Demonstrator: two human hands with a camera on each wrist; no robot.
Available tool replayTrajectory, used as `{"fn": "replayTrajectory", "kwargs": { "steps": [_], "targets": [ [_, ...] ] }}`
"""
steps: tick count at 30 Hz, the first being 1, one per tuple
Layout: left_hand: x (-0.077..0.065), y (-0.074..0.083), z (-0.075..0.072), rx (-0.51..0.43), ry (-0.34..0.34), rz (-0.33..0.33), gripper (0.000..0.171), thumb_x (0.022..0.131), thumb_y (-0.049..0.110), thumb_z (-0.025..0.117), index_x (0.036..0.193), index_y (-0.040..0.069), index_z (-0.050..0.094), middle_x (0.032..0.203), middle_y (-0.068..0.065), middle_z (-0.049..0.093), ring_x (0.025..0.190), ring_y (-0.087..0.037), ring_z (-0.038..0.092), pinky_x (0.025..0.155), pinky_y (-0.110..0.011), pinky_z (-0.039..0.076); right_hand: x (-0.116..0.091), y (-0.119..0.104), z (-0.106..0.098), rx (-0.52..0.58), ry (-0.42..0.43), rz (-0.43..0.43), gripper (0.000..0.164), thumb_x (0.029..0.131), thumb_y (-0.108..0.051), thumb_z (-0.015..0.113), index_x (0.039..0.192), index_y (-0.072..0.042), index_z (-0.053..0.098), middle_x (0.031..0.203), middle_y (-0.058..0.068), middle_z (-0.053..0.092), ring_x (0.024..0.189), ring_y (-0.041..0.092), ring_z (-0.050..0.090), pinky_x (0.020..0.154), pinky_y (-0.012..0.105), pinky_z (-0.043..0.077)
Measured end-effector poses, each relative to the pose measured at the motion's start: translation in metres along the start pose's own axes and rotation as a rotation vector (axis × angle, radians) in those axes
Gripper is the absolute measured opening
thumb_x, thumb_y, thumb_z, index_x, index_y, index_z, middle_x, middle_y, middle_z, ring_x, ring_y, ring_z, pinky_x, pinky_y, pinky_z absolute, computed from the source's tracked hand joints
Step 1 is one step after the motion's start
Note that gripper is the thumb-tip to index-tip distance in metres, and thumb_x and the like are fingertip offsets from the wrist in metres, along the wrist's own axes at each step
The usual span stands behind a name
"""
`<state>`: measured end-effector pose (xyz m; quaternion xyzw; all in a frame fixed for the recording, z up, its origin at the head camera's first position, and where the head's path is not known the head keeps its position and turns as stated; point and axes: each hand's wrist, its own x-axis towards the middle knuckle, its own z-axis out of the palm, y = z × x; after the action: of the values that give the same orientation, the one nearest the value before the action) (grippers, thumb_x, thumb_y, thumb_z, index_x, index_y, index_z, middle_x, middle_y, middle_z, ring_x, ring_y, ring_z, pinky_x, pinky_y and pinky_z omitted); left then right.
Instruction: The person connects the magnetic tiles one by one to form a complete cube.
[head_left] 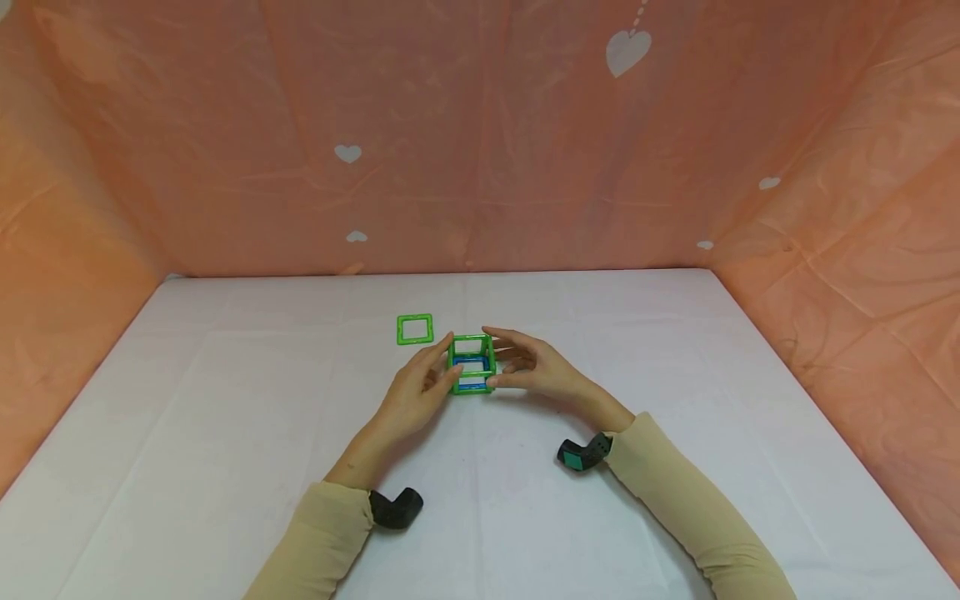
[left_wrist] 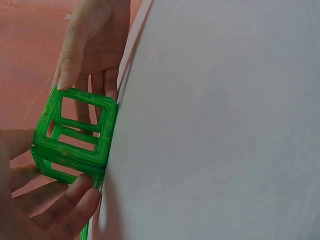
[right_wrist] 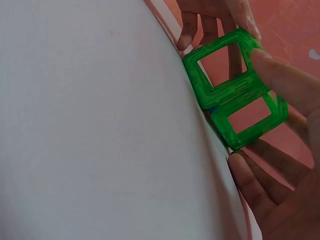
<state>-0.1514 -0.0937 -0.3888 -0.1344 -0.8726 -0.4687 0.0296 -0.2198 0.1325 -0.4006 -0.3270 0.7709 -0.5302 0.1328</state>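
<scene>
A cube of green magnetic tiles (head_left: pixel 474 374), open-framed and with blue tile edges low inside it, stands on the white table between both hands. My left hand (head_left: pixel 411 393) holds its left side, thumb near the front edge and forefinger by the back corner. On the opposite side, my right hand (head_left: pixel 542 367) grips the cube with its thumb low at the front and its fingers spread behind. In the left wrist view, the green tile frame (left_wrist: pixel 75 152) shows fingers on both sides. The right wrist view shows two joined green tile faces (right_wrist: pixel 232 94).
A loose green square tile (head_left: pixel 416 341) lies flat just behind and left of the cube. The white-covered table (head_left: pixel 225 433) is bounded by an orange curtain (head_left: pixel 465 167) with pale hearts at the back and sides. Each wrist carries a black camera mount (head_left: pixel 396 509).
</scene>
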Motion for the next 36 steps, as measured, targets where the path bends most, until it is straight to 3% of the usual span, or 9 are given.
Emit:
{"fn": "replayTrajectory", "kwargs": {
  "steps": [12, 24, 27, 31, 36],
  "targets": [
    [0.002, 0.0, -0.001, 0.025, 0.005, 0.0, 0.054, 0.098, 0.023, 0.055, 0.147, 0.008, 0.038, 0.135, -0.016, 0.052, 0.087, -0.022, 0.059, 0.077, -0.038, 0.05, 0.0, 0.002, -0.002, -0.032, -0.006, 0.016, 0.073, 0.081, -0.011, 0.076, 0.145, -0.008, 0.041, 0.128, 0.013, 0.06, 0.115, 0.026, 0.058, 0.094, 0.041, 0.049],
    [0.006, -0.002, -0.006, 0.049, 0.025, -0.008, 0.052, 0.099, 0.024, 0.053, 0.144, 0.003, 0.04, 0.139, -0.02, 0.048, 0.097, -0.031, 0.061, 0.086, -0.047, 0.05, -0.002, 0.006, -0.002, -0.014, 0.005, -0.006, 0.074, 0.08, -0.01, 0.078, 0.145, -0.008, 0.041, 0.127, 0.016, 0.061, 0.114, 0.025, 0.06, 0.091, 0.036, 0.051],
    [0.008, -0.004, -0.009, 0.046, 0.023, -0.039, 0.049, 0.101, 0.027, 0.049, 0.143, 0.004, 0.042, 0.138, -0.019, 0.048, 0.1, -0.031, 0.06, 0.089, -0.047, 0.049, -0.002, 0.006, -0.002, -0.003, 0.002, -0.002, 0.075, 0.079, -0.01, 0.078, 0.145, -0.01, 0.042, 0.128, 0.016, 0.06, 0.115, 0.025, 0.059, 0.091, 0.035, 0.051],
    [0.011, -0.008, -0.013, 0.062, 0.044, -0.063, 0.046, 0.101, 0.027, 0.048, 0.141, 0.005, 0.045, 0.134, -0.019, 0.05, 0.099, -0.031, 0.059, 0.088, -0.046, 0.048, -0.001, 0.007, -0.003, 0.005, -0.002, -0.006, 0.075, 0.079, -0.009, 0.078, 0.145, -0.011, 0.042, 0.13, 0.016, 0.059, 0.118, 0.026, 0.058, 0.092, 0.036, 0.051],
    [0.015, -0.013, -0.02, 0.125, 0.091, -0.021, 0.044, 0.097, 0.019, 0.056, 0.136, 0.0, 0.049, 0.122, -0.021, 0.054, 0.093, -0.031, 0.058, 0.085, -0.046, 0.048, -0.002, 0.005, -0.003, 0.009, -0.006, -0.012, 0.075, 0.079, -0.007, 0.078, 0.145, -0.01, 0.042, 0.131, 0.018, 0.058, 0.119, 0.028, 0.057, 0.093, 0.039, 0.05]
  ]
}}
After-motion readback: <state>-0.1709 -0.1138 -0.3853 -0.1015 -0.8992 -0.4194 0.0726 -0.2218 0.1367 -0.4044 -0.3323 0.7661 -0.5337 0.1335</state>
